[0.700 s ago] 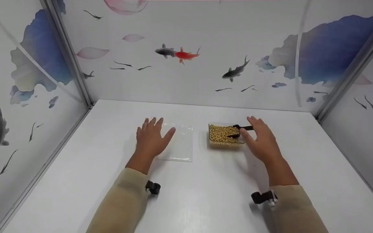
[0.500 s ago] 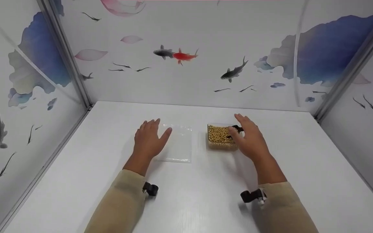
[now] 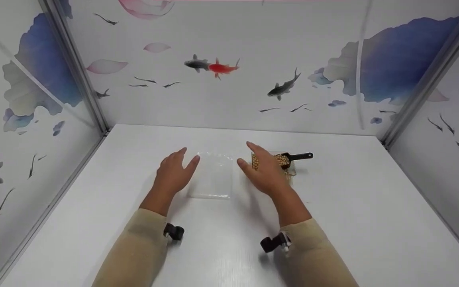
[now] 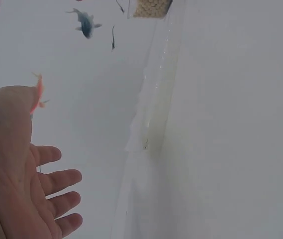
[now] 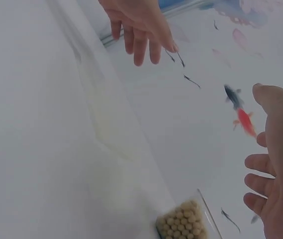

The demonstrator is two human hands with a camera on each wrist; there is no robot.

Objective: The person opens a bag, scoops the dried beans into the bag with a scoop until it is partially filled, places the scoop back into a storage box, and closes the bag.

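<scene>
A clear plastic bag [image 3: 213,177] lies flat on the table. Just left of it my left hand [image 3: 171,173] hovers, fingers extended and thumb apart, holding nothing. My right hand [image 3: 267,171] hangs in the air to the bag's right, its fingers loosely spread and nothing in them. Behind that hand, partly hidden by it, stands a clear box [image 5: 207,211] of round yellow beans [image 5: 181,221]. A black scoop [image 3: 301,156] rests in the beans, its handle sticking out to the right. In the left wrist view the bag [image 4: 156,94] appears edge-on, apart from the left hand [image 4: 17,169].
The white table [image 3: 373,223] is enclosed by white panels printed with fish and petals. Metal posts [image 3: 74,67] stand at the back corners. A small black camera [image 3: 173,232] is strapped at each wrist.
My right hand has moved left, from the scoop's handle across the bean box towards the bag, uncovering the handle. My left hand has shifted slightly left in view. Bag and box stay put.
</scene>
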